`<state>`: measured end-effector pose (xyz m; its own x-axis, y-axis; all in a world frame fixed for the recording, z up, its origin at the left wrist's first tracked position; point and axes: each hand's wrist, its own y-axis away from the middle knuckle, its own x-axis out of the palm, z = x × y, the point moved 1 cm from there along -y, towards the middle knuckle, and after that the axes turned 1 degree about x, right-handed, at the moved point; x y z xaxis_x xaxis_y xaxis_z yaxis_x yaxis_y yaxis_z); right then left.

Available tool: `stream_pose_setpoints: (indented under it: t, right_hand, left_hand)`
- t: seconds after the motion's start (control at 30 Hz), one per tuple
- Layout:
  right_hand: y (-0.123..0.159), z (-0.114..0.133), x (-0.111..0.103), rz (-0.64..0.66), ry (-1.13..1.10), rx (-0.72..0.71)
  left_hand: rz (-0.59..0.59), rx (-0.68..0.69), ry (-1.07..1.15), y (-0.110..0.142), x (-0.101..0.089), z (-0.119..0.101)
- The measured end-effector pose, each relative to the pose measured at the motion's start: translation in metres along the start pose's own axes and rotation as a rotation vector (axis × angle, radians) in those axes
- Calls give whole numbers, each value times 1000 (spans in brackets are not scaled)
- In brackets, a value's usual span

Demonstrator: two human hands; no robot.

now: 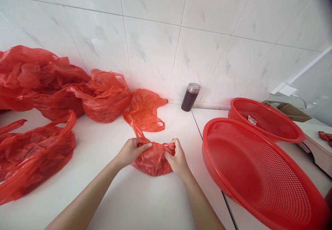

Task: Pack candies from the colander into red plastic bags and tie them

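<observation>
1. Left of the seam in the white countertop, my left hand and right hand sit close together, each pinching a bunched red plastic bag.
2. Gentle pinches suit this thin film, which looks easy to tear.
3. A twisted red strip runs back to a flat red bag.
4. Further left lie stuffed red bags.
5. To my right sit two red plastic colanders; a dark steel-capped flask stands against the wall tiles.

Bag thin glossy plastic; strainer smooth plastic.
</observation>
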<state>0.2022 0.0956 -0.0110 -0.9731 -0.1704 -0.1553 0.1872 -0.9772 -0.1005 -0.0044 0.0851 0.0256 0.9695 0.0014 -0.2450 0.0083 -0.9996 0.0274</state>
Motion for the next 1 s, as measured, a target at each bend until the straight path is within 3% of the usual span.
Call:
stream_pose_setpoints:
  t: [0.2,0.4,0.53,0.73,0.83,1.0]
  right_hand:
    - [8,9,5,190,74,172]
    - [16,35,8,155,-15,26]
    - [16,42,-1,140,205,44]
    - [13,37,-19,283,-19,135]
    - [11,35,-20,213,-123,58]
    - [2,22,-19,-136,-89,25]
  left_hand:
    - [-39,-37,244,8,5,9]
    - [-53,-98,330,14,5,19]
    - [-51,-114,330,17,-1,16]
    - [-65,-120,304,21,5,7]
    - [-83,-106,287,24,13,2]
    - [-185,-96,246,35,20,5]
